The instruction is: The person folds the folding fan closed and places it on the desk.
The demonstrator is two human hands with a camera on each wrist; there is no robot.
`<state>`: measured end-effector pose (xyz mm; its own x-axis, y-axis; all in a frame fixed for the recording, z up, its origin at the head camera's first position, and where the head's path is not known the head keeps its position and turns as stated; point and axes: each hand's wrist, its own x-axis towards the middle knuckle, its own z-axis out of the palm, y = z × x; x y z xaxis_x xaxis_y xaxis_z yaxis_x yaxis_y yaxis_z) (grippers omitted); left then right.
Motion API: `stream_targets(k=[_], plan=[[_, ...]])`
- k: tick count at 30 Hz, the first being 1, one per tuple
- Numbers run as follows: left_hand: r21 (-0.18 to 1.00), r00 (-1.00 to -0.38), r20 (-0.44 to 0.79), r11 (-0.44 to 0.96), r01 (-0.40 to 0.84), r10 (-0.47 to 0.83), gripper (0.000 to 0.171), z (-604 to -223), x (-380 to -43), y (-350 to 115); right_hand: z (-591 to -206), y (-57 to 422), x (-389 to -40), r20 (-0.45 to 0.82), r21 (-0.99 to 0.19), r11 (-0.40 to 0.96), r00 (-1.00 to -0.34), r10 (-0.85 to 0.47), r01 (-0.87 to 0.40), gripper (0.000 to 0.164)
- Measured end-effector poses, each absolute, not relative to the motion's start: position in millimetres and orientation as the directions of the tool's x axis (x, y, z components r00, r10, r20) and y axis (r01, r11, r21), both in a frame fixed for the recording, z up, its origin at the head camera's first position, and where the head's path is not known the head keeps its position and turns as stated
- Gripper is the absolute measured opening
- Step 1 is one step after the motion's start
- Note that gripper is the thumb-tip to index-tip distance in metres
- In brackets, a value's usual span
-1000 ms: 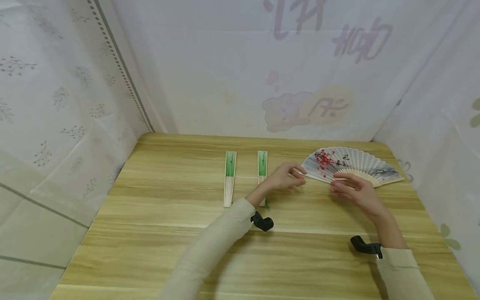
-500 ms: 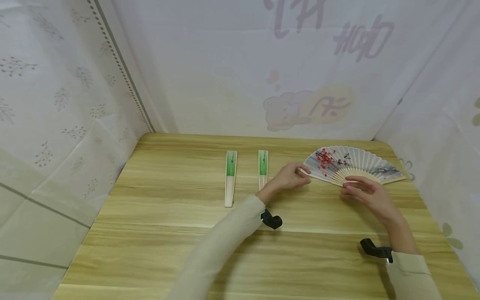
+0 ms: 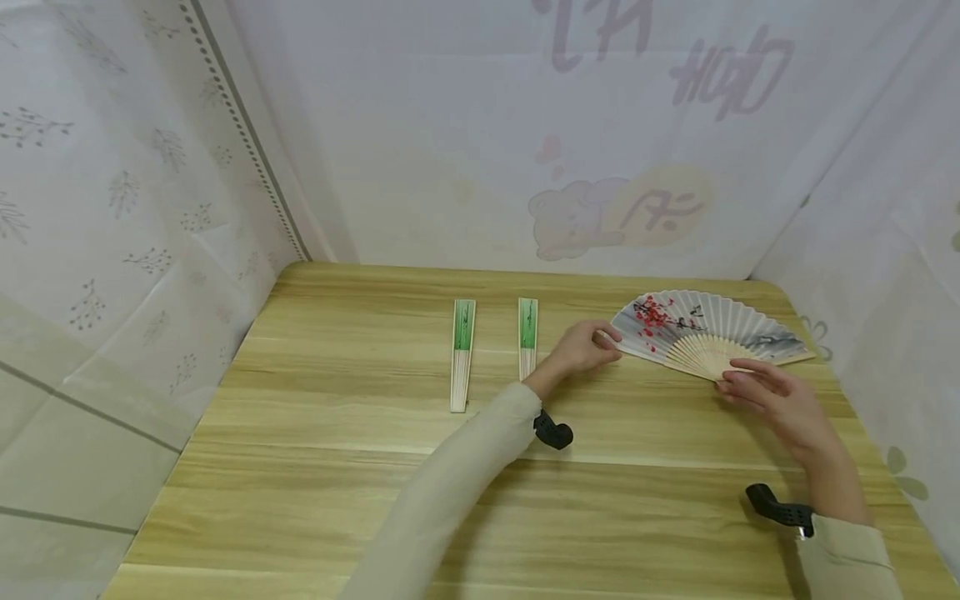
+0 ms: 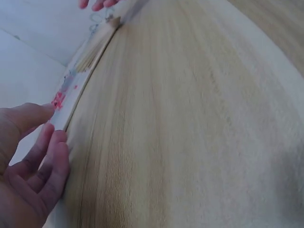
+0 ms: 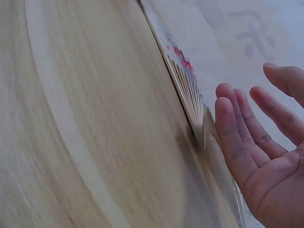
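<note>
An open folding fan (image 3: 720, 321), white and grey with red blossoms, lies at the table's back right. My left hand (image 3: 581, 346) pinches its left end; in the left wrist view the thumb (image 4: 35, 115) and fingers (image 4: 54, 164) sit on either side of that corner. Beside the fan's pivot is my right hand (image 3: 783, 408), its fingers loosely extended. The right wrist view has these fingers (image 5: 232, 133) next to the bare ribs (image 5: 192, 99), holding nothing; whether they touch the pivot cannot be told.
Two folded green fans (image 3: 462, 354) (image 3: 527, 329) lie side by side left of the open one; my left forearm hides the lower part of the nearer one. The wooden table (image 3: 315, 467) meets cloth walls (image 3: 420, 150) at the back and sides.
My right hand has slid rightward along the open fan's lower edge, from its ribs to beyond the pivot. The left hand has shifted slightly right, staying at the fan's left end.
</note>
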<state>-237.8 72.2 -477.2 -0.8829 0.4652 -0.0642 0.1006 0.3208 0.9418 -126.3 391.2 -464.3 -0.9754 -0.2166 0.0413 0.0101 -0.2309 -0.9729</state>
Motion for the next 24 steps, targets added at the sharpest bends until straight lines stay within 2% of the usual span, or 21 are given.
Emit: stream_targets(k=[5,11,19,24], plan=[[0.869,-0.905,0.003,0.446,0.212,0.424,0.023,-477,-243,70,-469,402,-124,0.049,-0.944,-0.329,-0.978,-0.201,0.02,0.039],[0.79,-0.933,0.005,0.57,0.225,0.361,0.024,-480,-248,65,-475,413,-123,0.037,-0.918,-0.396,-0.984,-0.176,0.036,0.038],[0.744,-0.929,-0.003,0.622,0.244,0.369,0.026,-480,-251,64,-483,424,-120,0.038,-0.854,-0.518,-0.988,-0.149,0.045,0.035],[0.732,-0.942,0.006,0.64,0.233,0.336,0.022,-485,-251,61,-484,421,-122,0.01,-0.844,-0.532,-0.991,-0.137,0.065,0.033]])
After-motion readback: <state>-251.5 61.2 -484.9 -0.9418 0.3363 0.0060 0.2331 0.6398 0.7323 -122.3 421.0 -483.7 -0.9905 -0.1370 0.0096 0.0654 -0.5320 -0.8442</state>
